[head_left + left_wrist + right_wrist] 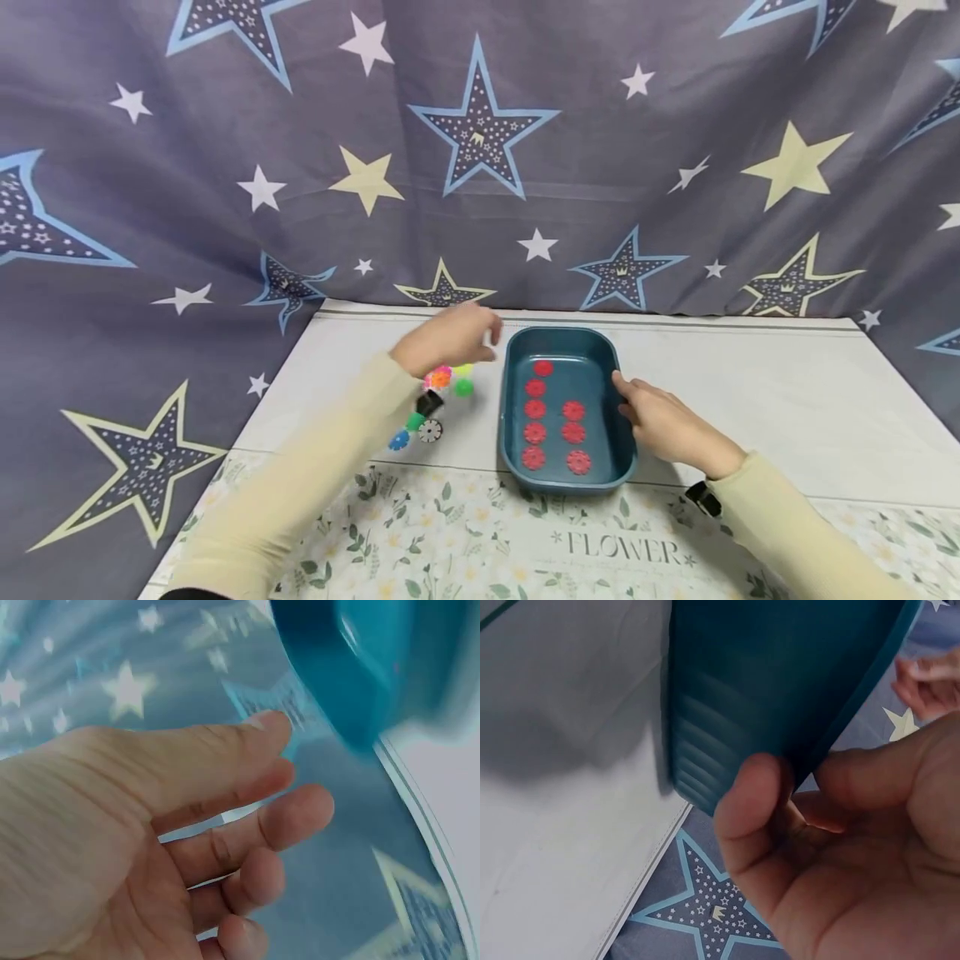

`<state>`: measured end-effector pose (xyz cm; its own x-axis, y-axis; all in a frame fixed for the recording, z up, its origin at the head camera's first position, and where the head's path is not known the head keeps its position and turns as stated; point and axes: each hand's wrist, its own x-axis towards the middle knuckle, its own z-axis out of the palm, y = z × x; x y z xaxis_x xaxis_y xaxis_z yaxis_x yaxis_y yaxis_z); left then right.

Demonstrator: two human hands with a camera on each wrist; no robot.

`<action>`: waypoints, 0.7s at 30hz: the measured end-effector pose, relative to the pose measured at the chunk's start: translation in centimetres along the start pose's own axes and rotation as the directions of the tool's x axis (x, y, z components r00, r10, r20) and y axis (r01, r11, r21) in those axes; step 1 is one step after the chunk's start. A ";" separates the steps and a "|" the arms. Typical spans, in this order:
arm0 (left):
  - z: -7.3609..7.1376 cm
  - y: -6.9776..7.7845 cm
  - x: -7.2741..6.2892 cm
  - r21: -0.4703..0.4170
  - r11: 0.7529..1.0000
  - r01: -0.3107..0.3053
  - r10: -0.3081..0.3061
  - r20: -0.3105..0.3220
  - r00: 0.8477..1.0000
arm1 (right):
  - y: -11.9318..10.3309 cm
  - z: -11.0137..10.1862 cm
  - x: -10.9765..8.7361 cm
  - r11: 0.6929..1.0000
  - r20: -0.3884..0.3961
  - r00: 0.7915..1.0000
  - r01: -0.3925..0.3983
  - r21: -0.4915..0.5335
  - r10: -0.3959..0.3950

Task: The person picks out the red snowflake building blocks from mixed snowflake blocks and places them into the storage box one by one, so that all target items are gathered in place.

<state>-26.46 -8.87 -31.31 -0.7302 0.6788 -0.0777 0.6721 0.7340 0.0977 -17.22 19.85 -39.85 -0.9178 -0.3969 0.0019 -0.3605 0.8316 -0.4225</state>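
A dark teal rectangular tray (558,485) stands on the table. In it, several red notched plastic discs (535,409) lie in two columns, the left one longer than the right. My right hand (667,421) grips the tray's right rim; the right wrist view shows its thumb and fingers (754,799) pinching the tray wall. Left of the tray, my left hand (450,337) hovers with loosely bent fingers. Nothing shows between the left thumb and fingers (296,817) in the left wrist view. Below that hand lie loose discs: orange (440,377), green (463,387), blue (399,439) and white (430,431).
The white table (750,400) has a floral cloth (442,533) with the word FLOWER along its front. A grey star-patterned curtain (480,233) hangs behind and at the sides. My left forearm (300,475) partly covers the loose discs.
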 end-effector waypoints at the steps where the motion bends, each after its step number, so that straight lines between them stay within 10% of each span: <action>1: 0.0 -1.3 -0.8 -0.015 0.999 0.034 -0.034 0.001 0.999 | 0.0 0.0 0.0 1.000 0.000 1.000 -0.001 0.000 0.001; 12: 6.5 -12.1 -6.9 -0.094 0.937 0.336 -0.317 0.173 0.933 | -0.1 -0.3 0.1 1.000 0.015 1.000 0.010 -0.010 -0.010; 21: 9.6 -14.2 -7.3 -0.154 0.952 0.264 -0.253 0.087 0.963 | -0.1 -0.2 0.1 1.000 0.007 1.000 0.006 -0.014 -0.006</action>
<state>-29.49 -24.07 -41.65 -0.8630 0.4697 -0.1863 0.4279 0.8754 0.2250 -17.32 19.75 -39.66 -0.9144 -0.4049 -0.0020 -0.3685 0.8343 -0.4100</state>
